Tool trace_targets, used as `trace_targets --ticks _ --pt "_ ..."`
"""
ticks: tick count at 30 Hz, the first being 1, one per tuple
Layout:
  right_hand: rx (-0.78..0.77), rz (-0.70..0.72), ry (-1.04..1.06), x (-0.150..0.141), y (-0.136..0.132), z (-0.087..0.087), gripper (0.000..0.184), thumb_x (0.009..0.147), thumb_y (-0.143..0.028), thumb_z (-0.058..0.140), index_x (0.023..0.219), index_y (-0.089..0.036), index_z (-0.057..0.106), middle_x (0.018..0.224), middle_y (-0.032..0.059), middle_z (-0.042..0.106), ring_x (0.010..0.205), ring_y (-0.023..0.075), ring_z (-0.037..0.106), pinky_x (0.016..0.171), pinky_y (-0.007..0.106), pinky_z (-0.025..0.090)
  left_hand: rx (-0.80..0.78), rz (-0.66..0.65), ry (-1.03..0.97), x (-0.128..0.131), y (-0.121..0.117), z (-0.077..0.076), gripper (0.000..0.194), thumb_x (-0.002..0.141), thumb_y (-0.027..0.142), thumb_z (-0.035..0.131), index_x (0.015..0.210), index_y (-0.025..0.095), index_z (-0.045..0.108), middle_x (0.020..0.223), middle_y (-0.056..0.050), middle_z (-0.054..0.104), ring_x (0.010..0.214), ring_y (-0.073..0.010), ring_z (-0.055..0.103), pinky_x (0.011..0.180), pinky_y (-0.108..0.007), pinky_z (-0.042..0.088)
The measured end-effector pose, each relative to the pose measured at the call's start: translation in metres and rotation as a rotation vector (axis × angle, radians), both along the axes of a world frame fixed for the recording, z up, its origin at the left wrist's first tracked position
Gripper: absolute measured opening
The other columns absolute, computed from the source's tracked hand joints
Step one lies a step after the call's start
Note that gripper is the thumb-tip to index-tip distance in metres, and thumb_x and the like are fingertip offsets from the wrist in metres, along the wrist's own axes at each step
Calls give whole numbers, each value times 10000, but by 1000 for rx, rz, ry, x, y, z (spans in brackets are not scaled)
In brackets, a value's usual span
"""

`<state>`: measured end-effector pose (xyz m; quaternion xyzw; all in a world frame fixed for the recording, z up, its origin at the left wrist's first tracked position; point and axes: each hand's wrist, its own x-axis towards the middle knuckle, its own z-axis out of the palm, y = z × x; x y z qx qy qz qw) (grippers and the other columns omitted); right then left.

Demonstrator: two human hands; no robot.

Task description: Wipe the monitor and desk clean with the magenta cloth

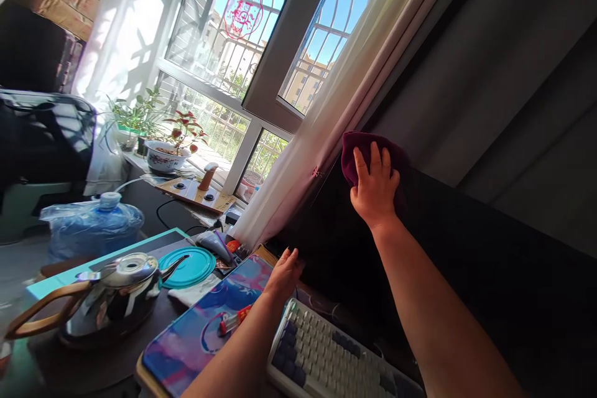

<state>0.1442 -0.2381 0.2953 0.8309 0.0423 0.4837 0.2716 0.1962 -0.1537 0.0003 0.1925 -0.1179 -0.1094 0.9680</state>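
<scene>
head view: your right hand (pixel 375 185) is lying with its fingers spread apart on a dark red cloth (pixel 349 152), which is resting against the upper left part of the black screen (pixel 336 242), right of centre in the frame. your left hand (pixel 282 277) is reaching to the screen's lower left edge, near the middle of the frame; you cannot tell whether its fingers are gripping. a keyboard (pixel 331 351) is sitting at bottom centre, a kettle (pixel 133 267) at lower left.
</scene>
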Motion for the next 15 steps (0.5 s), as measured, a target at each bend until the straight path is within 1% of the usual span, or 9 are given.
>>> trace_targets --ticks 2,3,6,8,9,12,13,15 --pt "-22 6 32 -1 0 -3 938 918 -140 609 1775 -253 244 1864 237 190 1690 510 217 1145 738 415 -10 3 23 -1 0 0 86 1053 273 646 1085 203 685 1296 -91 818 1512 -299 602 1239 -449 504" --pt "-40 8 66 -2 0 -8 931 924 -166 623 1774 -252 254 1867 234 183 1690 515 212 1155 744 402 -12 2 35 -1 0 1 74 1058 262 639 1067 203 684 1282 -89 823 1504 -291 610 1246 -442 498" --pt "-91 22 189 -3 3 -32 852 974 -285 649 1759 -261 319 1876 215 161 1693 513 216 1189 761 380 -10 -6 50 -2 2 4 111 1086 259 600 1058 199 689 1284 -88 822 1492 -274 620 1248 -419 488" --pt "-115 35 256 -5 6 -54 785 1013 -341 637 1744 -267 362 1874 206 172 1692 499 248 1193 761 400 -18 -29 56 -3 5 7 216 1124 311 532 1085 183 702 1296 -99 817 1481 -279 628 1223 -418 499" --pt "-125 39 287 -6 7 -66 761 1022 -335 631 1737 -265 380 1871 201 187 1688 491 271 1190 756 420 -30 -47 59 -3 6 9 299 1148 357 480 1100 173 710 1284 -103 819 1473 -284 633 1204 -421 508" --pt "-157 55 375 -10 8 -107 763 996 -227 637 1721 -273 407 1860 158 243 1675 451 343 1180 717 488 -75 -100 61 -4 11 11 570 1177 537 315 1128 153 734 1185 -90 835 1445 -278 648 1153 -410 520" --pt "-170 68 400 -10 7 -121 761 988 -197 632 1714 -284 419 1855 137 265 1669 432 367 1181 703 505 -87 -108 59 -3 11 10 629 1170 587 287 1129 156 742 1152 -81 838 1430 -272 657 1148 -404 520" --pt "-198 124 445 -10 2 -151 710 998 -181 614 1685 -293 474 1830 116 334 1640 407 432 1172 674 543 -96 -114 61 1 10 5 688 1159 636 252 1131 170 757 1127 -81 841 1380 -266 693 1165 -407 520"
